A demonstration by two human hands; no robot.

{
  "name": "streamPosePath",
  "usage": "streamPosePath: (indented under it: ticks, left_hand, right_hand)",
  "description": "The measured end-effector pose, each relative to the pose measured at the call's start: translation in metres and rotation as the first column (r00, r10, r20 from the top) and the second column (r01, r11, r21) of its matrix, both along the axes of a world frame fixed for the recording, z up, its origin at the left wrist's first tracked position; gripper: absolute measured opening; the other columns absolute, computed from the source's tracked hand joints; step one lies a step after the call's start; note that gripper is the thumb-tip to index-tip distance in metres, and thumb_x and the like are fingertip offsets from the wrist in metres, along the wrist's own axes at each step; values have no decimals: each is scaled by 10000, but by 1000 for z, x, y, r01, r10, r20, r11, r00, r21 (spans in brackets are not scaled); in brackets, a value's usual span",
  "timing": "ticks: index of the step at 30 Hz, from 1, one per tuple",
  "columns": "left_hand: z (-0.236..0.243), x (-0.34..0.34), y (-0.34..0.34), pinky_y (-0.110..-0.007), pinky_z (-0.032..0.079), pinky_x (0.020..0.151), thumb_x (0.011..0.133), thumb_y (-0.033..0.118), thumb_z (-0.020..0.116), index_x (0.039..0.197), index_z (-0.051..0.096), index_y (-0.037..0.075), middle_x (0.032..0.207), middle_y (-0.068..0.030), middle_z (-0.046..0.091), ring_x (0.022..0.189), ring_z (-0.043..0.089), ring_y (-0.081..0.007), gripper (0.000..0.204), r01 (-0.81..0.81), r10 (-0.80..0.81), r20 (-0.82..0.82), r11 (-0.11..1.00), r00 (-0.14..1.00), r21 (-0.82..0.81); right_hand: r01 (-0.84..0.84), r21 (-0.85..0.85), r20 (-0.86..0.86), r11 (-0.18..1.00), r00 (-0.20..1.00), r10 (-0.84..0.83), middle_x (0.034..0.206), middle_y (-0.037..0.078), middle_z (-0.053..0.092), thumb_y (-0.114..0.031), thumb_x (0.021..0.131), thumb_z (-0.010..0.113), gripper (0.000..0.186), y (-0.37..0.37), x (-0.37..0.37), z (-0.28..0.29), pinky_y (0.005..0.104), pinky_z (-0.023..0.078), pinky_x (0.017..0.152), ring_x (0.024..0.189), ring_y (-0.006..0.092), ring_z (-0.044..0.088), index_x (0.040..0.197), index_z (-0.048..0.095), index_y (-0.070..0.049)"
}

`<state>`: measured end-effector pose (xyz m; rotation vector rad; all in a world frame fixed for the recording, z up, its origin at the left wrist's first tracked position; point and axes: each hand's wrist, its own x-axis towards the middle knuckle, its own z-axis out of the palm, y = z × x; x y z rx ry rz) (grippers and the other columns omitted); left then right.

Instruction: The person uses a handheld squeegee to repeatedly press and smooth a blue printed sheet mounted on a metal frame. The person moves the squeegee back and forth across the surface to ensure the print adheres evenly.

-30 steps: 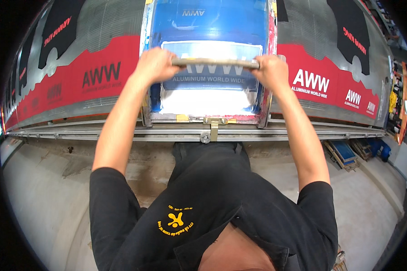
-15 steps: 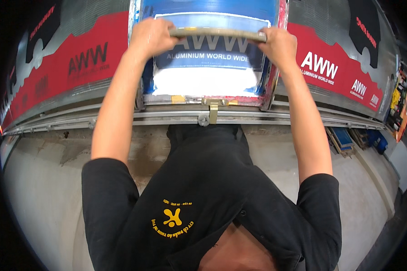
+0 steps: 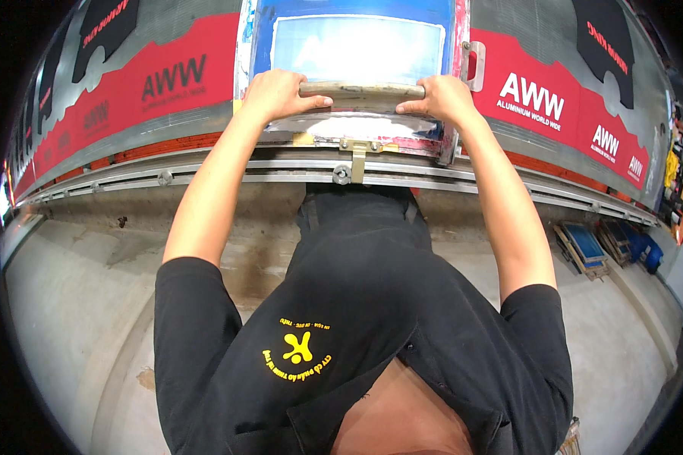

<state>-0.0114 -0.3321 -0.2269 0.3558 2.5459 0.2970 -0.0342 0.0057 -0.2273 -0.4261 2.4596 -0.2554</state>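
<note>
The left hand (image 3: 279,97) and right hand (image 3: 445,98) grip the squeegee (image 3: 364,94) ends, fingers curled, white ink (image 3: 349,127) beside it on the printing screen (image 3: 341,7).

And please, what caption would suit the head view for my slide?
Left hand and right hand grip a squeegee over a blue screen, with red printed pieces either side.

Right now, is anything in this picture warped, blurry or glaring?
Head view: fisheye bends the rail downward at both ends; corners fall to black; the fingers and bar look fairly sharp; the screen has a pale patch, perhaps glare or ink.
</note>
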Motion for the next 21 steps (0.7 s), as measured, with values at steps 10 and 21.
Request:
streamPosePath:
  ticks: [10,21]
  left_hand:
    - [-6,-69,-13,-462,559,718,685,809,763,758,757,-44,699,-227,696,741,711,-362,856,0,-68,362,983,930,184]
    - [-7,-163,-17,-476,581,775,846,631,742,1018,786,70,805,-148,744,874,742,-351,589,86,-61,-162,984,985,153]
  right_hand:
    - [341,-254,198,905,934,-296,811,116,709,-611,833,801,610,24,-39,-11,375,528,742,808,189,654,937,764,-11]
    - [827,-538,112,165,264,-958,871,7,688,-358,977,756,369,83,-70,-59,233,465,578,684,68,573,1178,702,-54]
